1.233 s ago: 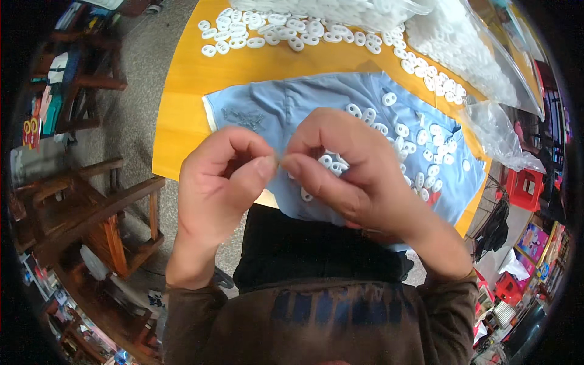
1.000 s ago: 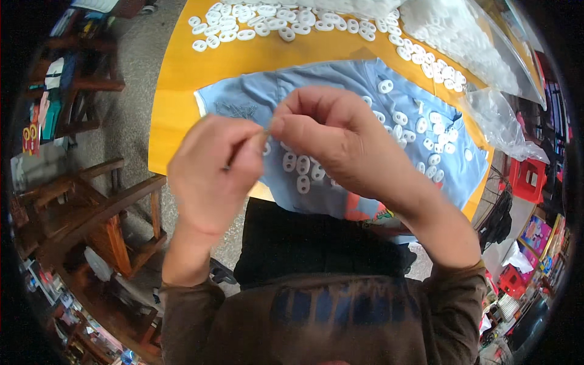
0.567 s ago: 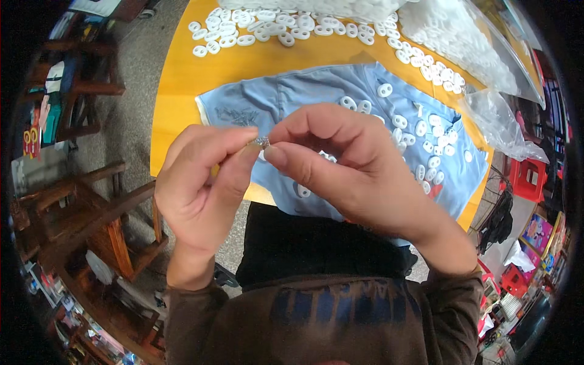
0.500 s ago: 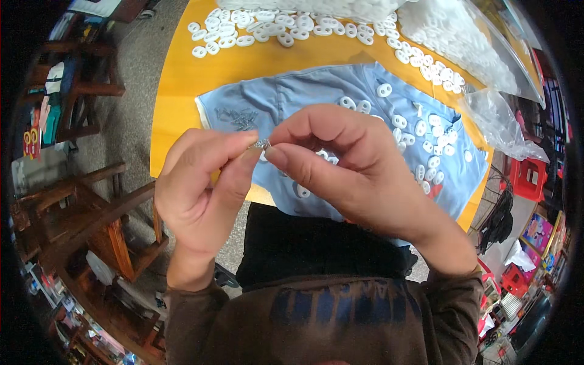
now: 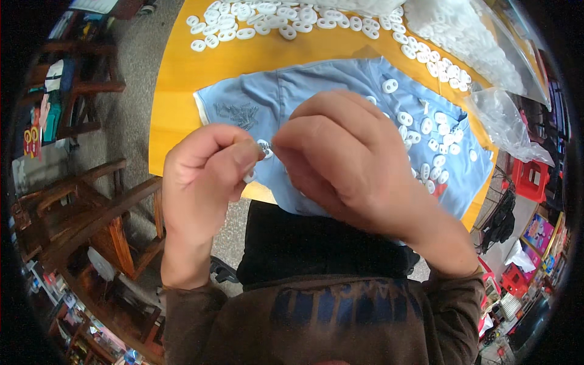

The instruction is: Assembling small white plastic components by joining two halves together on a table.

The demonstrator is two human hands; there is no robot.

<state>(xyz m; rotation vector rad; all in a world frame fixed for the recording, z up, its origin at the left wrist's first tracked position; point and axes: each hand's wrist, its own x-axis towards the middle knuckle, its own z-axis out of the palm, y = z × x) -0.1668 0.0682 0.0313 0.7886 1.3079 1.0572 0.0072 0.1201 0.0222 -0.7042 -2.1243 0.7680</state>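
My left hand (image 5: 210, 173) pinches a small metal coil spring (image 5: 263, 145) between thumb and forefinger. Close against the spring's other end, the bent fingers of my right hand (image 5: 356, 167) are bunched together. Motion blurs them, and whether they grip the spring is hidden. Below both hands a light blue garment (image 5: 322, 76) lies on the yellow table. A pile of small dark springs (image 5: 240, 114) rests on its left part. Several white oval plastic pieces with two holes (image 5: 390, 86) are scattered over its right part, some of them covered by my right hand.
More white two-hole pieces (image 5: 243, 12) lie along the far side of the yellow table (image 5: 182, 73). A clear bag full of white pieces (image 5: 450, 36) stands at the far right. Wooden stools (image 5: 115, 243) are on the left, and a red stool (image 5: 529, 179) is on the right.
My right hand has turned and its fingers have curled in more at the spring. My left hand has rolled slightly, still pinching. The view has shifted a little.
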